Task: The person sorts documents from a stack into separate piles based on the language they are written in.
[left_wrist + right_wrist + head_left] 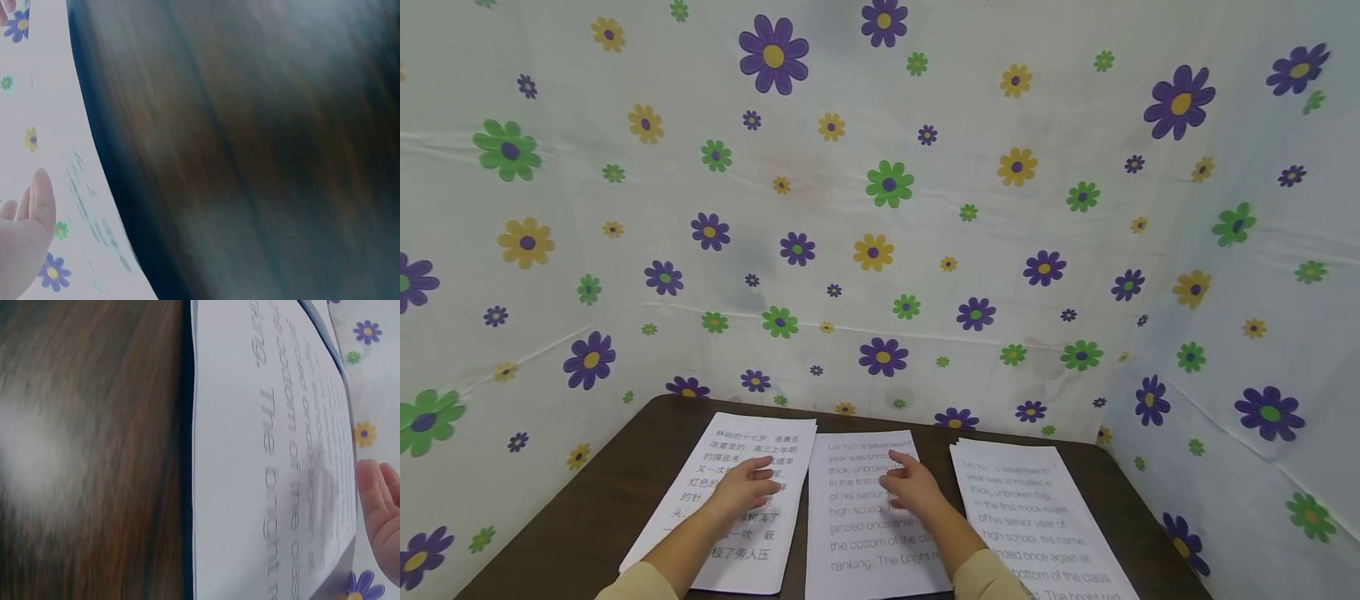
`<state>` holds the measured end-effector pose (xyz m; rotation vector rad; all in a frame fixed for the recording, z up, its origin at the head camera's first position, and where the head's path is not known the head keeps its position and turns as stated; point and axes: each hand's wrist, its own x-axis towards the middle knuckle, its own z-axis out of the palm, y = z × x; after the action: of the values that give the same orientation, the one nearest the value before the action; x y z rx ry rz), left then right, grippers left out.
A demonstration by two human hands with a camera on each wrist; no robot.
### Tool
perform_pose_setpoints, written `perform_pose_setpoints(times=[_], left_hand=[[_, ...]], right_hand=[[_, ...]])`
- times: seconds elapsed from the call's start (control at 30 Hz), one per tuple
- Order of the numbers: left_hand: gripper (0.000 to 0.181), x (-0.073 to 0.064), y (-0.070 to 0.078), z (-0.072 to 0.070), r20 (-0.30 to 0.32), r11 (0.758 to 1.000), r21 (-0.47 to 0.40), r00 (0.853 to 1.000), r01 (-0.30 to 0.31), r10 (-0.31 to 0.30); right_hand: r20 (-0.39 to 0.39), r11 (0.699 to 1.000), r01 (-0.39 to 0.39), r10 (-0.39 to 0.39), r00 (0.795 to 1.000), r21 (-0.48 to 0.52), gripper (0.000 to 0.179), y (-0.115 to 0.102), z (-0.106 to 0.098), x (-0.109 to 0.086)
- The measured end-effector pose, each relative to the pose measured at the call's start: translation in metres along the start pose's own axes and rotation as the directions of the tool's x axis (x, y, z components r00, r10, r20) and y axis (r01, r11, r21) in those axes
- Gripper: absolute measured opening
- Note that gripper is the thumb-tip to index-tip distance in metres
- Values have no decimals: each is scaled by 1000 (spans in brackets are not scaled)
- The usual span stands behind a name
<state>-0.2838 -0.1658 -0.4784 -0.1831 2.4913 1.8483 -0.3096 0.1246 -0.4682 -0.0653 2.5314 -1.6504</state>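
Observation:
My left hand [743, 487] is over the left stack of paper [737, 575], printed with large Chinese characters, and holds nothing. The fingers point inward and are loosely bent; in the left wrist view the same hand [28, 237] shows at the left edge, fingers extended. Over the middle stack of paper [857, 521], printed in English, is my right hand [917, 487], fingers relaxed and nothing between them. At the right edge of the right wrist view, this hand [382, 519] has its fingers extended beyond the printed sheet [231, 450].
A third stack of English-printed paper [1026, 500] lies on the right. All three stacks rest on a dark brown wooden table [580, 500]. White cloth [820, 208] with purple, green and yellow flowers hangs behind the table and along both sides.

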Motion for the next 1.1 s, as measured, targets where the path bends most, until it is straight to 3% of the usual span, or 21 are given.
perform_pose_setpoints(times=[0.53, 0.7, 1.1], left_hand=[[66, -2, 13, 42, 93, 999, -24, 995, -29, 32], [70, -3, 16, 48, 135, 999, -36, 990, -26, 30], [72, -6, 24, 57, 168, 999, -32, 986, 29, -23]], right_hand=[[-59, 1000, -16, 16, 998, 5, 65, 26, -41, -7], [-79, 999, -29, 28, 996, -13, 64, 33, -48, -7], [-106, 995, -83, 77, 991, -49, 64, 44, -57, -8]])
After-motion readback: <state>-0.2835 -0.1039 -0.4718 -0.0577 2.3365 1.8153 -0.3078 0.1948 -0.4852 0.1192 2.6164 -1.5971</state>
